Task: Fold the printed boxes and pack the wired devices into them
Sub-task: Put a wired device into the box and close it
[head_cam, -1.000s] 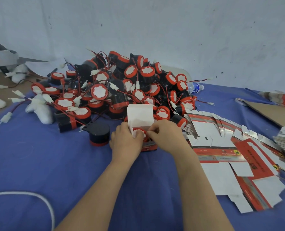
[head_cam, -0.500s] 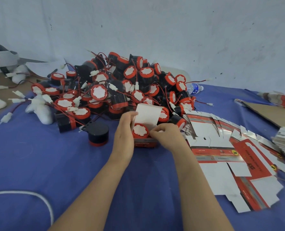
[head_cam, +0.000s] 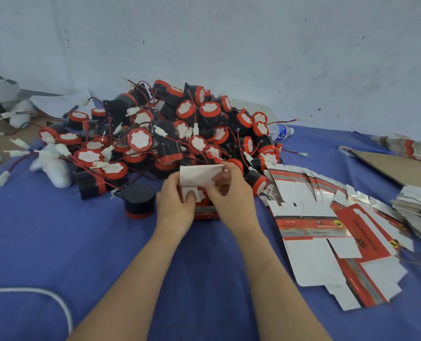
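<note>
A red printed box (head_cam: 204, 214) stands on the blue cloth in front of me, its white lid flap (head_cam: 199, 175) raised. A red and white wired device sits inside it, mostly hidden by my fingers. My left hand (head_cam: 175, 205) grips the box's left side, thumb at the opening. My right hand (head_cam: 229, 195) pinches the right end of the lid flap. Behind the box lies a big pile of black and red wired devices (head_cam: 160, 134). Flat unfolded printed boxes (head_cam: 327, 230) spread out to the right.
One black device (head_cam: 138, 201) stands upside down left of the box. A stack of flat boxes (head_cam: 418, 212) sits at the far right, brown cardboard (head_cam: 396, 166) behind it. A water bottle (head_cam: 280, 131) lies behind the pile. A white cable (head_cam: 44, 296) curves at lower left.
The lid flap has been bent down from upright toward the opening. My right hand rose from the box's opening to the flap's right end; my left thumb moved over the device.
</note>
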{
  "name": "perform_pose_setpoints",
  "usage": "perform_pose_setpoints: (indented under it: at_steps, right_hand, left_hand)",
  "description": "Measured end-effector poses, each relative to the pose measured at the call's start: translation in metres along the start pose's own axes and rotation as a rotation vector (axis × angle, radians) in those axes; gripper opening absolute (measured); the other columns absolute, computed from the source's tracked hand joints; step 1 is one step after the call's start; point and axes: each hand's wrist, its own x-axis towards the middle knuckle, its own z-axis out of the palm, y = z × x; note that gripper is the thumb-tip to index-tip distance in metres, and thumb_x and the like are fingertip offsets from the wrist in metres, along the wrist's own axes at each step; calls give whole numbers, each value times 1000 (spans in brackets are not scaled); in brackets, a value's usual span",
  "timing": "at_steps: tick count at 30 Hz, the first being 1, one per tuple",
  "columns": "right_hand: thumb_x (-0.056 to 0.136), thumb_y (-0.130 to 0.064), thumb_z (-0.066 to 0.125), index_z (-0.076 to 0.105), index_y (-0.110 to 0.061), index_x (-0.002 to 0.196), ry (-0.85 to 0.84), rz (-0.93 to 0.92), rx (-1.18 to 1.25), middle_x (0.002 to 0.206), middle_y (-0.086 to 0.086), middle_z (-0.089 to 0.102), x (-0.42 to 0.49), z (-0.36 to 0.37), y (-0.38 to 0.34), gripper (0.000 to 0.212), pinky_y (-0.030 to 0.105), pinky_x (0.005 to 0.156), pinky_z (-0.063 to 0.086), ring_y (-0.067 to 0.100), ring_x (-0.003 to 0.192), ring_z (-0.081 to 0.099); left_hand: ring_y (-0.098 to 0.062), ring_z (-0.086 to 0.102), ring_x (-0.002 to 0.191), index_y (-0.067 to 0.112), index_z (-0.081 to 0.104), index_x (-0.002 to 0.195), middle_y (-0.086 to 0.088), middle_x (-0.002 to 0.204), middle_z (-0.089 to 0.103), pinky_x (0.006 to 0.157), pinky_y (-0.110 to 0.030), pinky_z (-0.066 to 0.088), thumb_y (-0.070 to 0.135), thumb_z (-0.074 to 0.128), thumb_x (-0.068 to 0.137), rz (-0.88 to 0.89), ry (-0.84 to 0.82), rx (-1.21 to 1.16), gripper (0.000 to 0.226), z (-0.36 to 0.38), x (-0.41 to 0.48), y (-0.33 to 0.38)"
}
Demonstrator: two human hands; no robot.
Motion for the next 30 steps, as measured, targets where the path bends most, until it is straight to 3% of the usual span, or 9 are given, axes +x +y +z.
perform_pose_setpoints:
  at_steps: [2, 7, 9, 12, 14, 18, 22, 27, 30]
  right_hand:
    - [92, -12, 60, 47, -19, 125, -10, 51, 90, 98, -11, 63, 0, -2, 3, 36, 4, 69, 46, -11, 85, 58]
    - [91, -11, 59, 42, -17, 134, -16, 123, -59, 119, 5, 52, 2, 0, 11, 46, 31, 88, 49, 19, 102, 55]
    - [91, -6, 57, 41, -25, 137, -24, 125, -20, 123, 4, 48, 3, -3, 13, 53, 23, 81, 45, 14, 96, 53]
    - [88, 3, 46, 57, -29, 123, -107, 54, -67, 127, 5, 49, 1, -10, 14, 48, 3, 71, 39, 6, 95, 48]
    - [90, 1, 45, 59, -25, 125, -209, 49, -109, 131, 4, 46, 0, -14, 14, 46, -3, 75, 35, 7, 102, 45]
    - [91, -11, 58, 48, -24, 137, -449, 80, 5, 134, -3, 50, 4, -30, 15, 48, 9, 87, 43, 7, 114, 51]
    - [95, -14, 57, 52, -22, 136, -454, 135, 171, 130, -7, 57, 3, -38, 17, 42, 13, 79, 46, 2, 105, 56]
    - [97, -25, 54, 56, -27, 133, -439, 152, 162, 125, -10, 59, 1, -34, 18, 35, 10, 70, 46, 2, 101, 58]
    - [99, -24, 51, 54, -28, 134, -440, 139, 131, 122, -12, 59, 0, -32, 19, 35, 10, 68, 47, 1, 96, 58]
  left_hand:
    - [-20, 52, 114, 19, 50, 122, -3, 122, 56, 97, -35, 45, 1, 54, 91, 13, 6, -7, 36, 0, 0, 1]
    - [-19, 55, 93, 28, 52, 105, -5, 116, 57, 83, -32, 49, -2, 54, 90, 72, -29, -34, 33, -5, -2, 3]
    - [-19, 53, 90, 27, 55, 89, -5, 112, 57, 78, -27, 46, -7, 51, 89, 102, -55, -48, 34, -8, -4, 7]
    - [-24, 56, 103, 21, 57, 77, -6, 112, 59, 89, -45, 50, -4, 44, 92, 49, -137, -115, 31, -11, -6, 11]
    - [-19, 56, 106, 23, 62, 84, -1, 114, 58, 93, -40, 50, 5, 48, 93, 26, -185, -144, 24, -12, -8, 13]
    - [-4, 50, 107, 26, 63, 114, 10, 119, 49, 84, -5, 40, 22, 60, 93, 217, -247, 153, 22, -15, -7, 9]
    - [-3, 46, 110, 20, 65, 120, 14, 117, 50, 85, -4, 37, 24, 60, 94, 257, -184, 223, 27, -16, -5, 6]
    - [-14, 41, 127, 19, 66, 121, 9, 130, 52, 104, -25, 35, 25, 49, 99, 167, -206, 187, 29, -13, -5, 6]
    - [-5, 42, 123, 16, 65, 122, 5, 133, 52, 95, -9, 35, 21, 46, 101, 190, -213, 191, 29, -14, -5, 7]
